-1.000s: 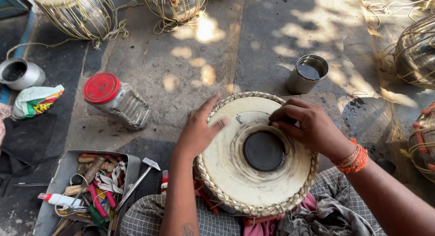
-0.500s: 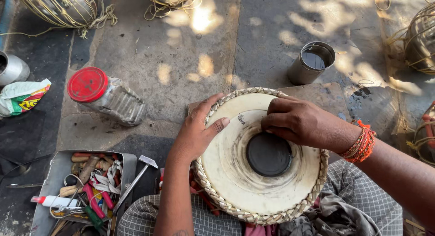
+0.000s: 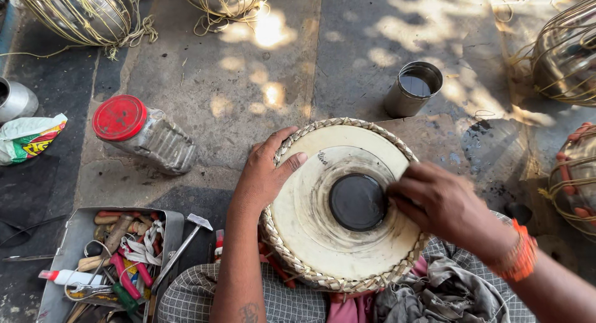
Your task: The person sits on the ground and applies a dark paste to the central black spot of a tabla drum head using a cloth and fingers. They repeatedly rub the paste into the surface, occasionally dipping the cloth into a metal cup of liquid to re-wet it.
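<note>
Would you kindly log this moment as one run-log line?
left hand: steadies drum head rim | right hand: fingertips at black centre patch | metal cup: apart, on floor

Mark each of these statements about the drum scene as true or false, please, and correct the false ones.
1. The left hand rests on the braided rim of the drum head. True.
2. The right hand lies flat on the ground. False: its fingertips touch the drum head at the edge of the black centre patch.
3. The plastic jar has a blue lid. False: the lid is red, and the jar lies on its side.
4. A metal tin with dark liquid stands on the ground beyond the drum. True.
5. The tool tray is to the person's right. False: it is to their left.
</note>
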`<action>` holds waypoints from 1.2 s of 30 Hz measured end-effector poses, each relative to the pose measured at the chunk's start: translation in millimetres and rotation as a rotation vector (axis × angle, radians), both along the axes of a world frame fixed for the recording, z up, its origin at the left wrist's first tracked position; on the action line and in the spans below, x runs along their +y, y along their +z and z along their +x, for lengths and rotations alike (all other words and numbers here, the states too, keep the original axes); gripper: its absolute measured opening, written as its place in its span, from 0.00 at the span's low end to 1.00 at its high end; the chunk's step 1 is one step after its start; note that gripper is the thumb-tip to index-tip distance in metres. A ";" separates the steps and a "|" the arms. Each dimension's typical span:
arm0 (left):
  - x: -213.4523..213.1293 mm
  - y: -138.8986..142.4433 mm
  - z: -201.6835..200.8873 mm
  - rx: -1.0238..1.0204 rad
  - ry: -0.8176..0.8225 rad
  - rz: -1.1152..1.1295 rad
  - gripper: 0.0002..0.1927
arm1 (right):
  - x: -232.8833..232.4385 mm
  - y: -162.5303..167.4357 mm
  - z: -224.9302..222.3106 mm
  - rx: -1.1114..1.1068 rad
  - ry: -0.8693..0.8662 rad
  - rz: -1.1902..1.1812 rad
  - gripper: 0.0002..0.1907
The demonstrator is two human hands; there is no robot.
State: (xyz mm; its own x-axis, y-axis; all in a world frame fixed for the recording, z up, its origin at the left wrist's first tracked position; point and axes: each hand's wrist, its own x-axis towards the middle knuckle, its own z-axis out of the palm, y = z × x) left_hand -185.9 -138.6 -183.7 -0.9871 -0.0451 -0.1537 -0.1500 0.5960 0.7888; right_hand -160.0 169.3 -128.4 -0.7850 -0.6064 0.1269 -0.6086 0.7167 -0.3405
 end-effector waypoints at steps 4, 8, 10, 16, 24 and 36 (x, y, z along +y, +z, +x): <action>-0.8 -5.0 1.6 0.070 -0.019 -0.061 0.35 | 7.3 -0.1 10.6 -0.158 -0.040 -0.211 0.09; -2.2 -5.5 4.2 0.052 -0.014 -0.069 0.34 | -2.4 -0.5 -25.1 -0.116 -0.036 -0.290 0.10; -1.5 -4.3 4.2 0.071 -0.022 -0.069 0.34 | -13.6 -1.3 -43.3 -0.094 0.037 -0.279 0.09; -1.7 -0.7 9.8 0.119 -0.033 -0.060 0.32 | -46.6 -1.7 -71.2 -0.089 0.397 -0.176 0.09; -3.9 -4.0 10.8 0.163 -0.054 -0.042 0.32 | -30.4 1.0 -61.0 0.015 0.385 -0.102 0.11; 0.7 -3.4 6.8 -0.059 0.080 -0.146 0.33 | -2.2 -15.5 42.4 -0.058 -0.188 -0.265 0.08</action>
State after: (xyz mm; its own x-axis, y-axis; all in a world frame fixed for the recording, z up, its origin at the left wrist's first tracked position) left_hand -179.1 -137.9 -187.2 -0.9690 -0.1488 -0.1973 -0.2447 0.6877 0.6835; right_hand -117.6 167.1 -143.9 -0.8906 -0.4018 0.2129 -0.4482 0.6966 -0.5603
